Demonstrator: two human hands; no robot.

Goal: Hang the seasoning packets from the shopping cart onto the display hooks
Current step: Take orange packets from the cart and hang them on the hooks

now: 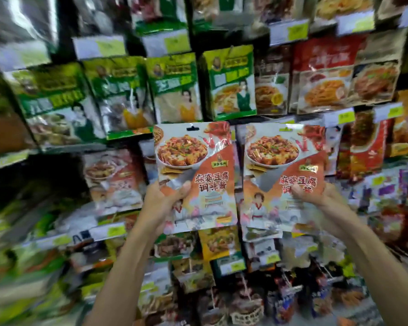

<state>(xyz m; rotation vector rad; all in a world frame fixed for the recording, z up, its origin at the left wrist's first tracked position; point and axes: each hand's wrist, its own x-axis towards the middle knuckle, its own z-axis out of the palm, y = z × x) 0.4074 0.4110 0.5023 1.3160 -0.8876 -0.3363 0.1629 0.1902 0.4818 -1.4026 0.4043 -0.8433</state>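
Fingers (pixel 183 186) of both our hands are curled round seasoning packets. Our left hand (pixel 161 203) grips the left packet (pixel 193 161) at its lower left, with the thumb pressed on the front and the other fingers hidden behind. Our right hand (pixel 325 196) grips the right packet (pixel 283 161) at its lower right, with the thumb laid across the printed characters and the rest behind. Both forearms (pixel 118 267) reach up from the bottom of the view.

We face the display (pixel 47 175), which fills the view with rows of hanging goods; its left side and lower rows are blurred. A row of green packets (pixel 231 83) hangs across the upper middle, and brown packets (pixel 325 76) printed with noodle dishes hang to their right. Darker goods (pixel 245 302), too smeared to tell apart, hang low between our arms.

We hold the two packets upright and side by side in front of the middle row, just beside each other, their tops just below the green packets. Each shows a bowl of a red dish.

White and yellow-green tags (pixel 289 31) stick out above the rows. One small tag (pixel 285 129) overlaps the top edge of the right packet, and we cannot tell whether that packet is on a hook. A dark hang slot (pixel 193 128) shows at the top of the left packet.
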